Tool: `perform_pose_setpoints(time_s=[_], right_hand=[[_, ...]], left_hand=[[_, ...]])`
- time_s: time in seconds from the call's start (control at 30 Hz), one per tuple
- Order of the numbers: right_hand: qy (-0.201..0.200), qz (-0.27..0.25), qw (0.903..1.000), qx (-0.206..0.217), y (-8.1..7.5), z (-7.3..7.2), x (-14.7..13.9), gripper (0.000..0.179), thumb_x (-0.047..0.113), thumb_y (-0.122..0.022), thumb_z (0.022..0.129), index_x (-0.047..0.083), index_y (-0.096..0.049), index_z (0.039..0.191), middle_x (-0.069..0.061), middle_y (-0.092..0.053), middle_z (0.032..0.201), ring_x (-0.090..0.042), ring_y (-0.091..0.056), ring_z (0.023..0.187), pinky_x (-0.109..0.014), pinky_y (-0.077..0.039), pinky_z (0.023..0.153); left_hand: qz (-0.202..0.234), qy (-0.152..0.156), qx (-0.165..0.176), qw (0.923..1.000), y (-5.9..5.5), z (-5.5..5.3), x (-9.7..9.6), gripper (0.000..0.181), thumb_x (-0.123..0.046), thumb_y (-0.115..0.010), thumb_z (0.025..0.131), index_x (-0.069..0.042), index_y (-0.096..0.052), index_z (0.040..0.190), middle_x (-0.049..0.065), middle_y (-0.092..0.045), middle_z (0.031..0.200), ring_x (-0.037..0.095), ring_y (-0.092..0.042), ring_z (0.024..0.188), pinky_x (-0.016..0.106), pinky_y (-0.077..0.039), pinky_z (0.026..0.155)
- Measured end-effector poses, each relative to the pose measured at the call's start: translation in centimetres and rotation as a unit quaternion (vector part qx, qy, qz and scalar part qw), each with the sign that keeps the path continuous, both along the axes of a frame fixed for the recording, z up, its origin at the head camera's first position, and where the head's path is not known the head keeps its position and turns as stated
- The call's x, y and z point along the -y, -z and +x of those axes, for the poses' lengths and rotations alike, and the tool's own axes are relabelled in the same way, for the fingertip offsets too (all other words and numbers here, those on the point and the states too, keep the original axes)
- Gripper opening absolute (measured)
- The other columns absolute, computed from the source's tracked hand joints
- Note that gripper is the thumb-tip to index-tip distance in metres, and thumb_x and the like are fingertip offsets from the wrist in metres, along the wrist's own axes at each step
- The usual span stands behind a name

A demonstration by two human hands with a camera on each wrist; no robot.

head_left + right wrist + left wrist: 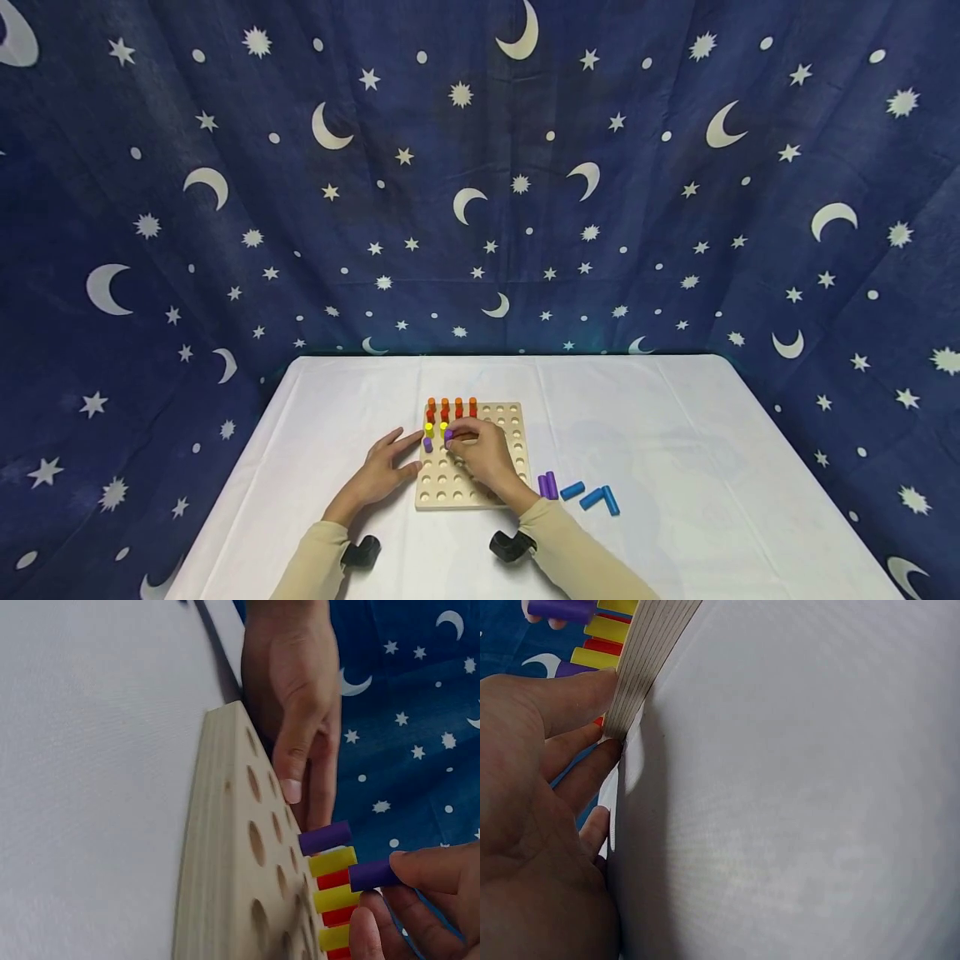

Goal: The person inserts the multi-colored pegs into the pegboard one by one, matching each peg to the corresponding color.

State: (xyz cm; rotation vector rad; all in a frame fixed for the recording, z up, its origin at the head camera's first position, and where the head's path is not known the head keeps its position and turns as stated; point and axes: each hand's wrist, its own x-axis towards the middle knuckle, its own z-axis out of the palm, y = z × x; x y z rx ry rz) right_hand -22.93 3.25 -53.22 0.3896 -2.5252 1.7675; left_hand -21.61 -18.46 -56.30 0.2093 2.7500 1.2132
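Note:
A wooden pegboard (438,498) with rows of round holes lies on the table. Between thumb and fingers my right hand (483,454) pinches a purple peg (373,875), held just over the board beside the yellow pegs (330,861). Another purple peg (427,445) stands in the board's left column. Along the board's left edge, my left hand (381,471) touches the side with thumb and fingertips. Orange pegs (445,403) fill part of the far row, with red pegs (445,414) in front. My right hand hides part of the yellow row.
Two purple pegs (548,485) and several blue pegs (591,497) lie loose on the white tablecloth (712,467), right of the board. A dark blue curtain (480,242) with moons and stars hangs behind the table. Black wrist mounts (512,547) show near both sleeves.

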Motion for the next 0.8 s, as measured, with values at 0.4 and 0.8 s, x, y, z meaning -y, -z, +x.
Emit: perform_pose_setpoints(time_s=[0.4,0.8], right_hand=[[0.02,0.031,0.9993,-0.008,1.1,-0.1,1.3,0.016,0.001,-0.075,0.081,0.008,-0.075,0.096,-0.004,-0.076,0.087,-0.007,-0.069,0.078,-0.018,-0.055,0.071],[0.013,0.079,0.9968,-0.004,1.1,-0.2,1.3,0.015,0.003,-0.075,0.082,0.008,-0.075,0.096,-0.003,-0.076,0.087,-0.009,-0.07,0.078,-0.02,-0.055,0.071]], left_hand=[[0.007,0.005,-0.004,1.0,0.1,0.0,0.1,0.054,-0.027,-0.07,0.09,-0.021,-0.054,0.142,0.025,-0.032,0.156,0.05,-0.025,0.145,0.072,-0.021,0.113],[0.004,0.001,-0.001,1.0,0.1,0.1,0.0,0.055,-0.026,-0.071,0.09,-0.021,-0.054,0.142,0.024,-0.032,0.156,0.05,-0.025,0.145,0.071,-0.021,0.113]])
